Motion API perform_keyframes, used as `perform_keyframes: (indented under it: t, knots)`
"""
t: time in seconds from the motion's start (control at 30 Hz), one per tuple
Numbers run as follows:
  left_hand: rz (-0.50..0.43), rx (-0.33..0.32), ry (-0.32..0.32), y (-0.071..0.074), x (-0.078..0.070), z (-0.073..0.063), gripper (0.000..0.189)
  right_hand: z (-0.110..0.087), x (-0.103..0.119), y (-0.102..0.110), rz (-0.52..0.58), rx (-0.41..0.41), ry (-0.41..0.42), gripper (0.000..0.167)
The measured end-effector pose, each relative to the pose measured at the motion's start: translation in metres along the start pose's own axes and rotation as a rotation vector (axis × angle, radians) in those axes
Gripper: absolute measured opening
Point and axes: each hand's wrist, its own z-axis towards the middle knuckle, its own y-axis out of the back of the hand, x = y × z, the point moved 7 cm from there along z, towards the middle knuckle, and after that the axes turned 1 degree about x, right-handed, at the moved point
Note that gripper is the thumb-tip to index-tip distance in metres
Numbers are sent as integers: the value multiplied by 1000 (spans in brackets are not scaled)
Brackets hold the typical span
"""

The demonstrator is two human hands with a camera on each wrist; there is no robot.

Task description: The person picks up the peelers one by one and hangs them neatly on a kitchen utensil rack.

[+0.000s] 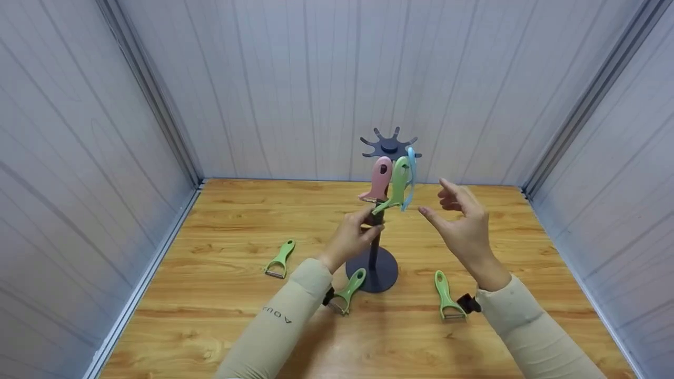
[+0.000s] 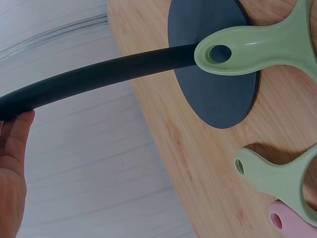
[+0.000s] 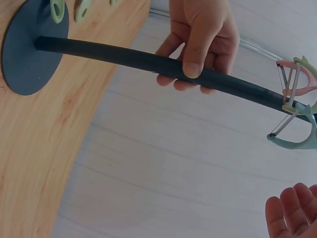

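My left hand grips the dark pole of an upright stand, thumb and fingers wrapped round it below the hanging peelers. From the stand's spoked top hang a pink peeler, a green peeler and a light blue peeler, blades downward. To the right of the blue one, my right hand is raised in the air with nothing in it. Its thumb and fingers are spread apart, pointing toward the peelers without touching them.
On the wooden table lie a green peeler at left, another against the round base, and a third green peeler at right. A pink handle shows in the left wrist view. Pale panels wall the table.
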Motion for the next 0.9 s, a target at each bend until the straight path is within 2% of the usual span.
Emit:
perform_keyframes:
  t: [0.47,0.77,0.9]
  knots:
    - [4,0,11,0,2,1,32,-21,-36,0,-71,71,-79,65]
    - [17,-3,-13,0,-1,3,31,-38,-72,1,-153,155,-183,65]
    - [8,-6,-6,0,1,2,28,-47,-88,0,-190,225,-250,67]
